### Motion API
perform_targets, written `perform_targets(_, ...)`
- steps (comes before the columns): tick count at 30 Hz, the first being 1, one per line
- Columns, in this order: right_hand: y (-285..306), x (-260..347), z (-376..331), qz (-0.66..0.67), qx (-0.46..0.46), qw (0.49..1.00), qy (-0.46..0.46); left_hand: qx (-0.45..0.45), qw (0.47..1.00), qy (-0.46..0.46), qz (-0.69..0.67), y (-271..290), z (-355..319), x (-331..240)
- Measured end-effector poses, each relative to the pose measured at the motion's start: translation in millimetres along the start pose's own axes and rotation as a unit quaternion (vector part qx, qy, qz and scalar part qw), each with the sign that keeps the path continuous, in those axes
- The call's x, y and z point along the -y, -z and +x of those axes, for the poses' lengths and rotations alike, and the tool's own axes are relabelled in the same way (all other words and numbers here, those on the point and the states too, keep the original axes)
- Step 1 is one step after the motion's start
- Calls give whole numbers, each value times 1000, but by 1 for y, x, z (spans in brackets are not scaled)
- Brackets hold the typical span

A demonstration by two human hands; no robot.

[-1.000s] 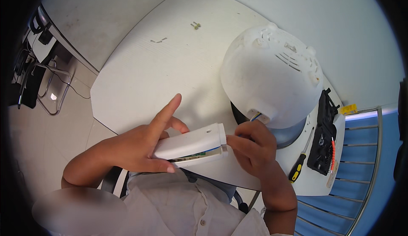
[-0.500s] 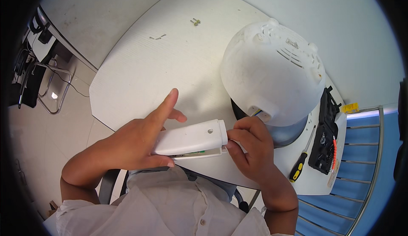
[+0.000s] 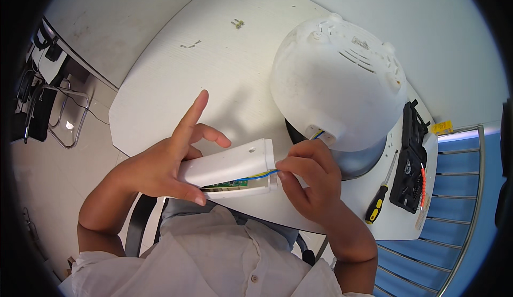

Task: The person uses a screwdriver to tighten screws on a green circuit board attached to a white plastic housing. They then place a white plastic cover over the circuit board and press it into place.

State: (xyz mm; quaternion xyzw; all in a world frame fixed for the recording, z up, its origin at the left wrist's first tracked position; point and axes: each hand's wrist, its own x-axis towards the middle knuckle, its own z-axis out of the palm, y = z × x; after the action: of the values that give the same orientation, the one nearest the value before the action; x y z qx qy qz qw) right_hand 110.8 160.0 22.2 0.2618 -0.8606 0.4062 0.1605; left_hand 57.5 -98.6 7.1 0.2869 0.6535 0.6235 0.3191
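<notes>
My left hand (image 3: 163,166) holds one end of a long white plastic housing (image 3: 227,163), thumb below and index finger stretched away. The housing's two halves gape along the near side, where a green circuit board (image 3: 235,184) shows. Blue and yellow wires (image 3: 262,175) come out of the gap toward the right end. There my right hand (image 3: 315,182) pinches the wires between thumb and fingers. Beyond it, a white rounded appliance body (image 3: 331,83) sits with its vented, footed underside up. More wires (image 3: 318,135) emerge from an opening in its near side.
A black-and-yellow screwdriver (image 3: 377,203) and an open black tool case (image 3: 407,174) with a red-orange shaft lie at the right. Small screws (image 3: 238,24) and thin pieces (image 3: 191,44) lie on the far part of the white table (image 3: 155,94). A metal rail (image 3: 473,190) stands at the right.
The housing has shifted slightly left and its gap is wider, exposing the board and wires. My right hand now pinches the wires at its end. The whole view has shifted slightly.
</notes>
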Motion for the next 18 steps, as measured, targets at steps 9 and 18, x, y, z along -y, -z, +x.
perform_targets(9,-4,-9,-5,-71,-43,990,116,-39,983,-52,172,-5,-6,-9)
perform_targets(18,-10,-12,-4,-99,-83,982,135,-88,947,-67,303,-6,-7,-20)
